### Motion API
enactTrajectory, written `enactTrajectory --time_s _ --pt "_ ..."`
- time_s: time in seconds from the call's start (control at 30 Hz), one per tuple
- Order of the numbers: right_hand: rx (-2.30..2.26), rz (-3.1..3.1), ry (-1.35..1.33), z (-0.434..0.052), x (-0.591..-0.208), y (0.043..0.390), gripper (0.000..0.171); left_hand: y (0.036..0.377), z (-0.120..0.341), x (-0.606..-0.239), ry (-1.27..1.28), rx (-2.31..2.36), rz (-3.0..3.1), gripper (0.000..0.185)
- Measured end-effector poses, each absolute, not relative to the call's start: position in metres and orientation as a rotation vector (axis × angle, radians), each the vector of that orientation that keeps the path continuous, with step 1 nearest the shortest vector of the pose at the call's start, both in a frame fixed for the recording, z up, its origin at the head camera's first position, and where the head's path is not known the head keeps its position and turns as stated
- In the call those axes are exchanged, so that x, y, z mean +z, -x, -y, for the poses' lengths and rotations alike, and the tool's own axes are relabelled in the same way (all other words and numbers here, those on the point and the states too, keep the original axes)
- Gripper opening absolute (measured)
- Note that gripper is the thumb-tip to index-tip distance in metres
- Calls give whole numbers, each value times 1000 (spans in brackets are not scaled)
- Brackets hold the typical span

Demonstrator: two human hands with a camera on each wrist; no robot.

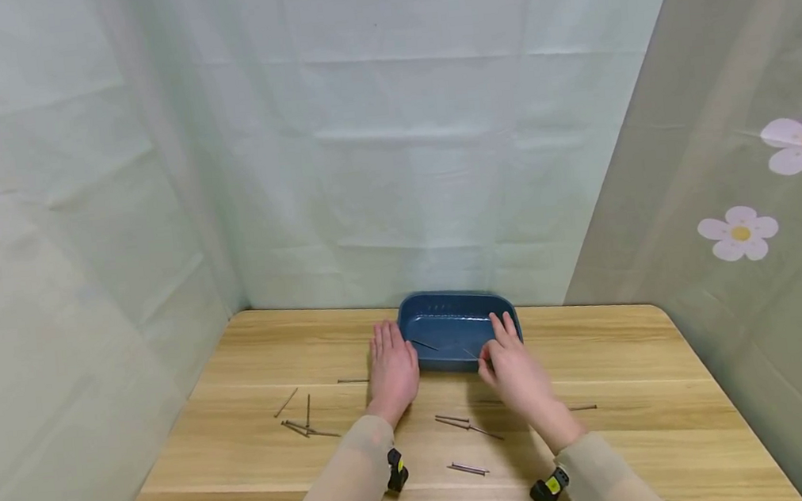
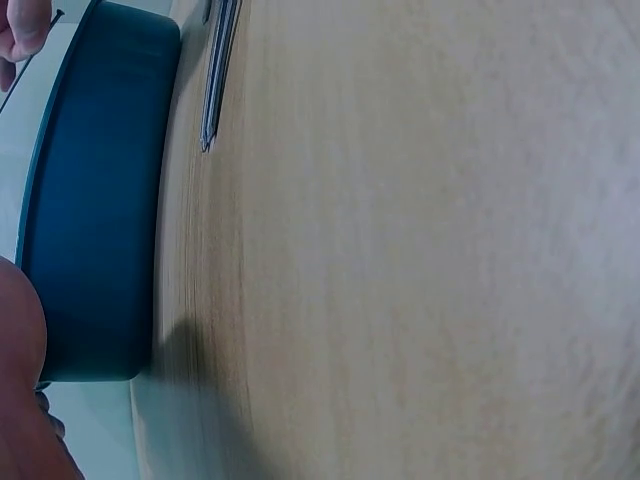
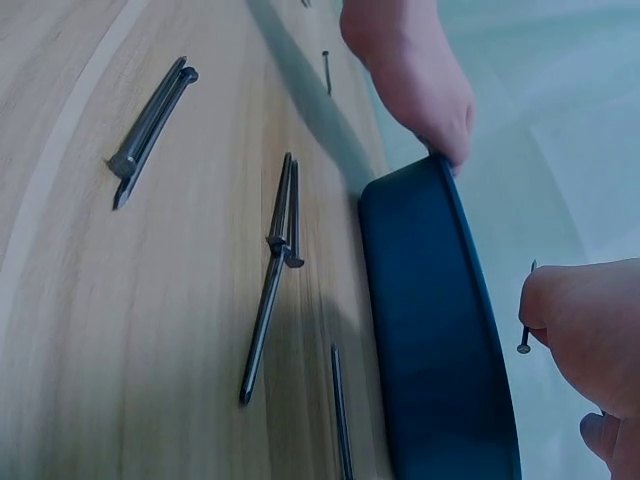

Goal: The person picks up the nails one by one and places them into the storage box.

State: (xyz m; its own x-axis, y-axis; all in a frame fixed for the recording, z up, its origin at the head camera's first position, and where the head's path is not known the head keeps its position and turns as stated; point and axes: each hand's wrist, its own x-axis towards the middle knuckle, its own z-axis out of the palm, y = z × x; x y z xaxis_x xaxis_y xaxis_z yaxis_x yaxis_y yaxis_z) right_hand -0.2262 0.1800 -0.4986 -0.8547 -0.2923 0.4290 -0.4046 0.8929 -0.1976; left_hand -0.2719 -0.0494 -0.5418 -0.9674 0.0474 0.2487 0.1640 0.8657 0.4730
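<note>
Two sleeved forearms come in from the bottom edge of the head view, each with a small black and yellow camera strapped at the wrist. Between them, in the lower middle of the frame, a pair of nails (image 1: 468, 468) lies side by side on the wooden table (image 1: 673, 418). A little further up, a crossing group of nails (image 1: 468, 425) lies in the centre, and one single nail (image 1: 582, 407) is at the right of the right wrist. At the left of the frame a loose group of nails (image 1: 301, 422) is scattered, well apart from the hands, and one more nail (image 1: 352, 380) lies just left of the left hand.

The left hand (image 1: 392, 371) is flat on the table with straight fingers, its fingertips touching the left end of the blue tray (image 1: 442, 308). It holds nothing. The right hand (image 1: 511, 364) is over the near right corner of the tray; in the right wrist view its thumb and a finger pinch a thin nail (image 3: 526, 320) above the rim.

The blue tray stands at the far middle of the table, near the pale green curtain (image 1: 390, 124). One nail (image 1: 423, 345) lies already inside it. At the right side of the frame hangs a grey-green cloth with pink flowers (image 1: 739, 233).
</note>
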Motion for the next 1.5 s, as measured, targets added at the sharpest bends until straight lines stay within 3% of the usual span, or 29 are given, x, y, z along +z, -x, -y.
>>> enactTrajectory --time_s 1.5 --pt "518 2930 -505 -141 -485 277 16 273 48 -544 156 -783 2782 56"
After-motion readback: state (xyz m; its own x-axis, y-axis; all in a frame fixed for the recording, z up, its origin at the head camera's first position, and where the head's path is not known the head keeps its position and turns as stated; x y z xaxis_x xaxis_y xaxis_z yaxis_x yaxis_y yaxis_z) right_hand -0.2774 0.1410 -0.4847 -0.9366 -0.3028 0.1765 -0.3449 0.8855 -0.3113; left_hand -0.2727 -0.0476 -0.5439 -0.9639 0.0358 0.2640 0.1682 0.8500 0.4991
